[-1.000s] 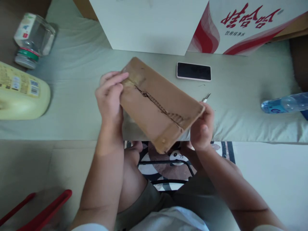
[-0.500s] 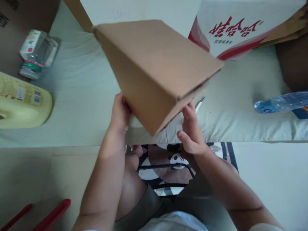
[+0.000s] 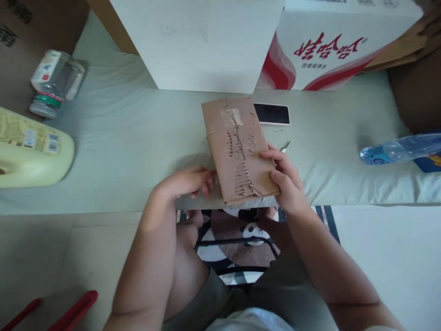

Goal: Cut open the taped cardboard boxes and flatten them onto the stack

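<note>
Carton: One small brown cardboard carton [image 3: 237,151] is showing its torn, taped face over the front part of a green sheet [image 3: 120,138], its near end lying close to the sheet's front edge.
Right hand: One right hand [image 3: 289,184] is gripping the carton's right side, thumb and forefinger pressing the torn face.
Left hand: One left hand [image 3: 196,181] is hovering at the left side, fingers loosely bent and open; contact cannot be told.
Electronics: One phone [image 3: 274,114] is peeking from behind the carton's right edge.
Boxes: Two white boxes, one plain [image 3: 206,50], one red-printed [image 3: 317,50], are standing beyond.
Containers: Two clear bottles [image 3: 57,82] [image 3: 399,149] and one yellow jug [image 3: 41,156] are flanking.
Room: A wide stretch of sheet is running between jug and left hand.
</note>
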A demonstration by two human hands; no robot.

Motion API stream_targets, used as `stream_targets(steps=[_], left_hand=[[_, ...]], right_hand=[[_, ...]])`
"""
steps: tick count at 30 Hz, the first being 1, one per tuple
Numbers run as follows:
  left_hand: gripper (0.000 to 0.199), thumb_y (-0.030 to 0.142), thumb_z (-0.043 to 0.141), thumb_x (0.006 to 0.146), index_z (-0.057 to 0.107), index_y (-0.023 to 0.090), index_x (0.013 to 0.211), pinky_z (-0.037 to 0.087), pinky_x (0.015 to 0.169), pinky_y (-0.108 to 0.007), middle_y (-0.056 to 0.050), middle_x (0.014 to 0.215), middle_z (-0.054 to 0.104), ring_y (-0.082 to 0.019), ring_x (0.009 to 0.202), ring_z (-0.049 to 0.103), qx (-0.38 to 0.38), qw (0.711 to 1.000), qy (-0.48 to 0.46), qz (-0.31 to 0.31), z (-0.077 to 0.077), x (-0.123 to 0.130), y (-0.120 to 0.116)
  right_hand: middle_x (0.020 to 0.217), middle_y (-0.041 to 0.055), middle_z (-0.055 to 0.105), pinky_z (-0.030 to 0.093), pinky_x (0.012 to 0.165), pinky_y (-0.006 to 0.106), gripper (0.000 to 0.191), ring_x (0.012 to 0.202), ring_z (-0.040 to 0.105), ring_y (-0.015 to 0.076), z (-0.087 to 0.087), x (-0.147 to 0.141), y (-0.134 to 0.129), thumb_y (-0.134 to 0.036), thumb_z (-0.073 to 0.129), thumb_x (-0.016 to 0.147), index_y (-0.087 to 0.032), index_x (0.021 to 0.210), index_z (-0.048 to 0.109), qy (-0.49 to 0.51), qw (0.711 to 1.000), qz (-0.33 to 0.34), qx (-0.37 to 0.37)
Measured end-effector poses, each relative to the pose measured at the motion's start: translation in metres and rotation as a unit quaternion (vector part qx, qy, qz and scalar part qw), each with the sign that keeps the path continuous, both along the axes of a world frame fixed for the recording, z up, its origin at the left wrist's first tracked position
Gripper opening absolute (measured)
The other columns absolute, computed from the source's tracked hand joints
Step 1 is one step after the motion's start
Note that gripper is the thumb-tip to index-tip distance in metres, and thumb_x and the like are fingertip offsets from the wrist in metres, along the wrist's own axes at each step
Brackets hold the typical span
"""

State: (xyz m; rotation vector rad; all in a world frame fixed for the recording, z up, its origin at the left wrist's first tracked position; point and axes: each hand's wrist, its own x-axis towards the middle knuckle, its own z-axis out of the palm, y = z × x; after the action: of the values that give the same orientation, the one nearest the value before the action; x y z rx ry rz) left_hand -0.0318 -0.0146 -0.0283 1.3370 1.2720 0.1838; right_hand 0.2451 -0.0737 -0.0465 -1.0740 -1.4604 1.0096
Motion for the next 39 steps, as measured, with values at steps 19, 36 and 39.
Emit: stream_targets(steps=[19,36,39], left_hand=[[0.077,0.093,0.062,0.084,0.063,0.037,0.137,0.059,0.111,-0.053,-0.01,0.138,0.07,-0.035,0.129,0.07,0.467,0.839,-0.154,0.233,-0.021,0.002,0.018],[0.027,0.034,0.056,0.093,0.064,0.031,0.119,0.058,0.099,-0.049,-0.007,0.117,0.067,-0.031,0.11,0.067,0.474,0.839,-0.238,0.125,-0.02,0.04,-0.011],[0.026,0.039,0.056,0.094,0.064,0.03,0.117,0.057,0.094,-0.049,-0.007,0.114,0.067,-0.031,0.106,0.066,0.492,0.826,-0.249,0.122,-0.026,0.041,-0.007]], right_hand=[[0.161,0.0107,0.055,0.057,0.119,0.053,0.034,0.159,0.051,0.0331,0.021,-0.002,-0.008,-0.058,0.069,0.101,-0.031,0.122,0.073,-0.068,0.983,0.171,0.013],[0.167,0.0088,0.057,0.049,0.129,0.058,0.034,0.154,0.056,0.0359,0.051,-0.007,-0.005,-0.038,0.068,0.103,-0.03,0.133,0.081,-0.23,0.965,0.082,0.092],[0.167,0.0107,0.057,0.05,0.128,0.058,0.034,0.153,0.057,0.0366,0.052,-0.008,-0.006,-0.037,0.066,0.103,-0.028,0.132,0.082,-0.238,0.965,0.081,0.079]])
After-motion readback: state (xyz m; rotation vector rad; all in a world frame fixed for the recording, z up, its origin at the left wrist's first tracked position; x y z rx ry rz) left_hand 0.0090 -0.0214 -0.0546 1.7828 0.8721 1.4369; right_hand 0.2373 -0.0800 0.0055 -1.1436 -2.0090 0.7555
